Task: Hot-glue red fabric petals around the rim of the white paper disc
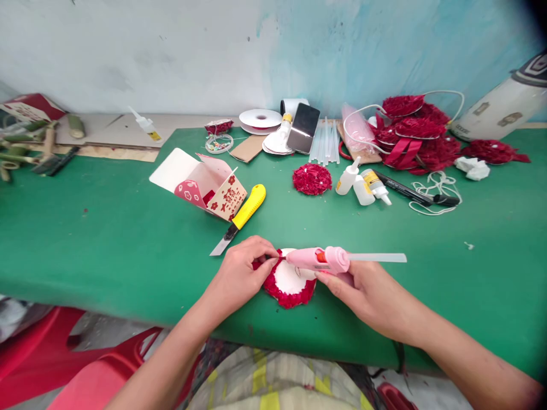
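Head view, near edge: patterned clothing lies below the green table, with a red stool at lower left. Past that edge lies the white disc, flat on the table between our two hands and partly ringed with red frill.

Our left hand is at the disc's upper left rim, thumb and forefinger pinched together on what looks like a red scrap; the exact grip is too small to confirm. Our right hand is clamped around the handle of the pink glue gun, the fingers behind it hidden. A glue stick projects from its rear.

For good work, we judge, we should lay a short, even bead close to the rim, withdraw the nozzle, then press the scrap down before the glue cools. Fingertips are very near the nozzle; we should grip farther back to avoid burns. Even overlap should hide the white edge.

Farther off, the yellow knife, blade exposed, calls for clearance from the left forearm. Beyond lie a red rosette, spare glue sticks and a phone.
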Available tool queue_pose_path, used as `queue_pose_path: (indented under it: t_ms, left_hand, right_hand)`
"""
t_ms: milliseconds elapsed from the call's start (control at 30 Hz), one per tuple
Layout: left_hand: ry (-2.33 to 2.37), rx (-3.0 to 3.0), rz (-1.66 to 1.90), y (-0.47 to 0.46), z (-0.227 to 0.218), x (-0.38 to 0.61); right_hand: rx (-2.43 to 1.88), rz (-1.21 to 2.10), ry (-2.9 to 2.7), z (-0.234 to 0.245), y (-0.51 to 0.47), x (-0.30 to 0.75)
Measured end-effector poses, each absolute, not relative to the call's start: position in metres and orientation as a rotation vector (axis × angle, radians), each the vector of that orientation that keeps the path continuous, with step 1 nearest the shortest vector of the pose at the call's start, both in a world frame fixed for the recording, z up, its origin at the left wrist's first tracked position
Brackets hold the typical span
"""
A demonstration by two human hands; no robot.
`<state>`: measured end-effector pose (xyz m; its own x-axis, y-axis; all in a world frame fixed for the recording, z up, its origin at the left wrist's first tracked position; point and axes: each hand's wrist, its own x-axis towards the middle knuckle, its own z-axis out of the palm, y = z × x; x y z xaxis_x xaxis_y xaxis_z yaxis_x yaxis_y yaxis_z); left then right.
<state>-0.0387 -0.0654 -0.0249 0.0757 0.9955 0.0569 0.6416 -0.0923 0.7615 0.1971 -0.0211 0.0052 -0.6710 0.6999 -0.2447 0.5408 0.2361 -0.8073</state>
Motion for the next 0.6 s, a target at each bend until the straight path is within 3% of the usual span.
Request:
queue_pose_path:
  t_ms: [600]
  left_hand:
    - [1.666,1.807,0.816,-0.0678,-0.0226,-0.0356]
  right_hand:
    - [-1.184,1.291,-2.376,0.0052,-0.0222,0.1997]
